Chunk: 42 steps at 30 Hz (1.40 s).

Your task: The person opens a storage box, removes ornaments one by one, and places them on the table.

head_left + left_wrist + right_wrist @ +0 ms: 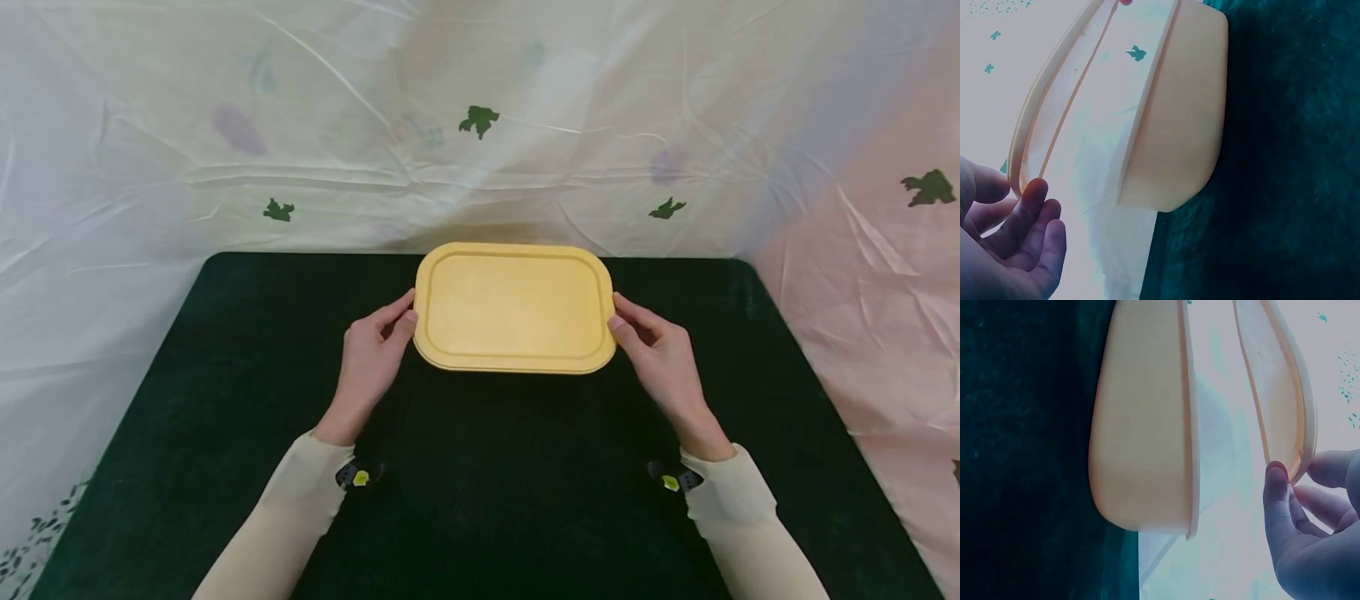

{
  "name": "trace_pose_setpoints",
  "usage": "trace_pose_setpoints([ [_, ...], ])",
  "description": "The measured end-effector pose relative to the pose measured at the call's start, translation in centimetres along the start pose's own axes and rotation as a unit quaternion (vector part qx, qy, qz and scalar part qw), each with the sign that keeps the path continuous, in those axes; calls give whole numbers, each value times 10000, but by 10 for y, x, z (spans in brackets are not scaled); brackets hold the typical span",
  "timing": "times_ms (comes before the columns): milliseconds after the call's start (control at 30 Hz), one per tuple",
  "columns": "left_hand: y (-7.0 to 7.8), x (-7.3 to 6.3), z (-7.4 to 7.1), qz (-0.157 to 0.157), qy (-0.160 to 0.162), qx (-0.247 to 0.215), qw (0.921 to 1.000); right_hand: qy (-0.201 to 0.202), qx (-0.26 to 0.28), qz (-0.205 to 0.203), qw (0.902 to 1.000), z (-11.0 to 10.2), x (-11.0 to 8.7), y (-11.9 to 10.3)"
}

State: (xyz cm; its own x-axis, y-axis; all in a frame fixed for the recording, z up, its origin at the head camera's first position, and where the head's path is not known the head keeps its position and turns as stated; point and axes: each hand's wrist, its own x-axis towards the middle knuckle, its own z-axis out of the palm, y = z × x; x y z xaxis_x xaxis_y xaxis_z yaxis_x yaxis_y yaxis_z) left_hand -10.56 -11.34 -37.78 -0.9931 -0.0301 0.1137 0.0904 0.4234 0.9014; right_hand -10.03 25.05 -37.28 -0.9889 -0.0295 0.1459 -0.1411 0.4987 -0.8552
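A yellow rounded rectangular lid (pixel 513 307) is held up by its two short ends. My left hand (pixel 369 358) pinches the left end between thumb and fingers, and my right hand (pixel 666 362) pinches the right end. Below the lid, a matching yellow container (pixel 1179 112) stands upright on the dark green table, as both wrist views show. A gap separates the lid's edge (pixel 1309 406) from the container's rim (pixel 1192 437). From the head view the lid hides the container, so its inside cannot be seen.
The dark green tabletop (pixel 480 492) stretches out on both sides of the container. Behind it hangs a pale cloth (pixel 360 100) with green leaf-like patches, and a pinkish cloth (pixel 870 275) hangs at the right. Each wrist wears a small camera strap (pixel 352 473).
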Motion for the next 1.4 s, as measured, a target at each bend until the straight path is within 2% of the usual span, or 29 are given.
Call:
trace_pose_setpoints([
  [100,0,-1,-4,-79,82,61,9999,-39,80,25,10000,1,-1,-3],
  [333,-1,-3,-16,-344,117,-107,9993,-218,285,119,9993,6,-2,-10],
  [633,-7,-7,-34,-445,15,-102,9990,-470,519,117,9975,15,-4,-13],
  [1033,-15,-14,-53,-774,-115,-78,9969,-721,663,219,9950,28,-9,-20],
  [1200,-18,-17,-61,-816,-131,-72,9966,-854,772,346,9927,34,-9,-25],
  [1400,-22,-20,-70,-816,-70,104,9966,-998,706,305,9920,40,-10,-29],
])
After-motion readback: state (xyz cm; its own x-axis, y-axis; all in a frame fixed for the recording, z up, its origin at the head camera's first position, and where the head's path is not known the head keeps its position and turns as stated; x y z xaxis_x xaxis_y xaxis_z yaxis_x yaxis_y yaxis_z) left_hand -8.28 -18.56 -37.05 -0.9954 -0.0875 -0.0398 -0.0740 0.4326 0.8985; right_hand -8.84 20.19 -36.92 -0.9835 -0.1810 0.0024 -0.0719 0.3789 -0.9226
